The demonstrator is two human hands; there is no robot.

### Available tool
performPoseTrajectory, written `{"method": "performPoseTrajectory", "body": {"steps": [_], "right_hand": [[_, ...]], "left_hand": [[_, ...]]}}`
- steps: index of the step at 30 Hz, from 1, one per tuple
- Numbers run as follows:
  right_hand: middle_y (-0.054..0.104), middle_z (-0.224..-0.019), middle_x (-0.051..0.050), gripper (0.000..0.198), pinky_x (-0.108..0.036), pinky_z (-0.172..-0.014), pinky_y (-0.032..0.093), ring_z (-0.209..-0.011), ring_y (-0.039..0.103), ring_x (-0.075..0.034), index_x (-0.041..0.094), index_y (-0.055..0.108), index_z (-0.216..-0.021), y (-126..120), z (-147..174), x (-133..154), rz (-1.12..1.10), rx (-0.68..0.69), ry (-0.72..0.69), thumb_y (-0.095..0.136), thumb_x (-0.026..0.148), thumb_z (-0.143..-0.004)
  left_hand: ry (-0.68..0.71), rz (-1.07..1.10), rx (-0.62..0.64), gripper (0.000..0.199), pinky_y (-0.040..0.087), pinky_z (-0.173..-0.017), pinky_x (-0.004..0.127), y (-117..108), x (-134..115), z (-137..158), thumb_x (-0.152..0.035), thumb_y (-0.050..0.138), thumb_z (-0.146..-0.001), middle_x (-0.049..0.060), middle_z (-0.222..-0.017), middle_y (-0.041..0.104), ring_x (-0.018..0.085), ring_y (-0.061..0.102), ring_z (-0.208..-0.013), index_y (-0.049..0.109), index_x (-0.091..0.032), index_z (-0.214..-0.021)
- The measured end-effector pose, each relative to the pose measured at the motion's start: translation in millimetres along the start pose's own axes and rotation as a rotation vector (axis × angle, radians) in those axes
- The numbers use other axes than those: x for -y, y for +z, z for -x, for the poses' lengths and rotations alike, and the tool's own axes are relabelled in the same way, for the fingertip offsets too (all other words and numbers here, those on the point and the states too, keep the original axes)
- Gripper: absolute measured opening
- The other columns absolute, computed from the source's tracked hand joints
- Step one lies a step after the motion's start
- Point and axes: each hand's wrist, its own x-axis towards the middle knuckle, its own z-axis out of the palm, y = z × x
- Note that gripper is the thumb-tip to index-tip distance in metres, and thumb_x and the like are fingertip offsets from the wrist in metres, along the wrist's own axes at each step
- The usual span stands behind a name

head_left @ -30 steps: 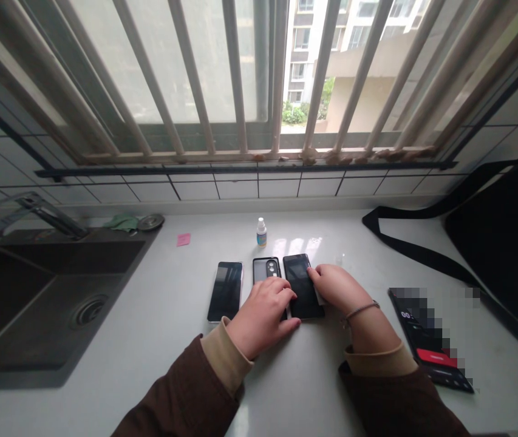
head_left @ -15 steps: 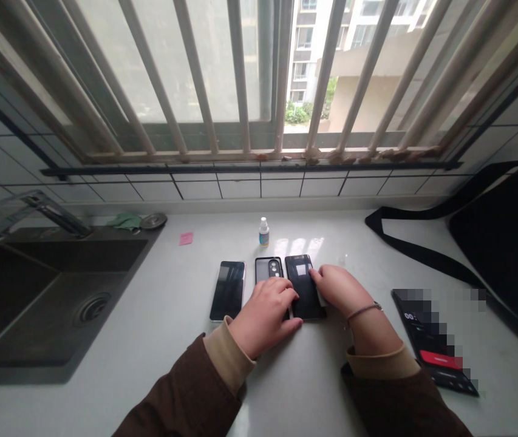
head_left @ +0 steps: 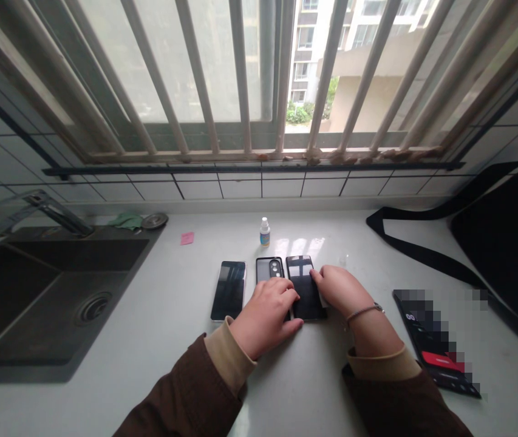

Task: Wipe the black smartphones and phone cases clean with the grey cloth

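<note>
A black smartphone [head_left: 305, 285] lies face up on the white counter between my two hands. My left hand [head_left: 265, 312] reaches across a dark phone case [head_left: 269, 267], its curled fingers and thumb at the phone's left edge and lower corner. The case's camera cutouts show above my knuckles; its lower part is hidden. My right hand [head_left: 338, 291] grips the phone's right edge, thumb on the screen side and other fingers mostly out of sight. Something pale peeks out below that hand, too small to name. Left of the case lies a second phone [head_left: 228, 291], dark screen up.
Behind the case stands a small white bottle [head_left: 265, 233]. A pink note [head_left: 187, 238] lies further left, near the sink [head_left: 65, 303] and faucet [head_left: 53, 212]. To the right are a partly blurred phone [head_left: 436, 343] and a black bag [head_left: 509, 230] with its strap on the counter.
The bright square reflection on the phone's screen has given way to a wider, dimmer one near its top. Both hands keep nearly the same place.
</note>
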Motion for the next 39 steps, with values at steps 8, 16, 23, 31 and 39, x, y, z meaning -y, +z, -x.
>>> {"method": "performPoseTrajectory", "body": {"steps": [8, 16, 23, 31, 39], "right_hand": [[0.08, -0.11, -0.025, 0.054, -0.035, -0.084, 0.049, -0.103, 0.076, -0.031, 0.008, 0.081, -0.106, -0.8, 1.7, 1.8, -0.006, -0.016, 0.015, 0.04, 0.043, -0.11], [0.079, -0.104, -0.022, 0.047, -0.034, -0.078, 0.046, -0.099, 0.074, -0.03, 0.013, 0.077, -0.099, 0.2, 0.6, -2.8, -0.089, -0.135, 0.046, 0.043, 0.045, -0.109], [0.069, -0.085, -0.005, 0.056, -0.026, -0.059, 0.043, -0.068, 0.062, -0.017, 0.018, 0.067, -0.101, -2.5, 10.3, 10.7, -1.094, 0.074, -0.012, 0.047, 0.07, -0.1], [0.067, -0.095, -0.001, 0.051, -0.022, -0.064, 0.046, -0.077, 0.06, -0.013, 0.021, 0.067, -0.115, -3.1, 26.7, 20.2, -1.43, 0.316, -0.334, 0.079, 0.062, -0.087], [0.074, -0.092, -0.005, 0.049, -0.032, -0.083, 0.054, -0.083, 0.067, -0.017, 0.014, 0.074, -0.096, 7.6, 12.2, 16.2, -1.392, 0.255, -0.315, 0.082, 0.06, -0.082]], "left_hand": [[-0.002, 0.0, 0.011, 0.036, 0.047, -0.105, 0.049, -0.1, -0.7, 0.3, -0.033, 0.082, -0.086, 0.011, -0.127, 0.066, 0.032, 0.058, -0.124, 0.067, -0.022, -0.116], [0.009, 0.008, -0.013, 0.039, 0.046, -0.108, 0.051, 1.6, -0.1, 0.4, -0.034, 0.084, -0.085, 0.011, -0.127, 0.066, 0.033, 0.059, -0.125, 0.067, -0.023, -0.117], [-0.101, 0.271, -0.2, 0.039, 0.048, -0.107, 0.045, -3.6, -3.1, -4.3, -0.045, 0.076, -0.093, 0.011, -0.124, 0.069, 0.03, 0.062, -0.121, 0.067, -0.021, -0.123], [-0.342, 0.669, -0.247, 0.038, 0.046, -0.069, 0.028, -12.5, -1.8, -8.5, -0.054, 0.06, -0.101, 0.001, -0.083, 0.068, 0.017, 0.061, -0.075, 0.069, -0.018, -0.091], [-0.433, 0.631, -0.315, 0.032, 0.041, -0.062, 0.026, -9.2, 4.6, -6.6, -0.046, 0.062, -0.098, -0.003, -0.072, 0.059, 0.014, 0.055, -0.067, 0.063, -0.019, -0.081]]}}
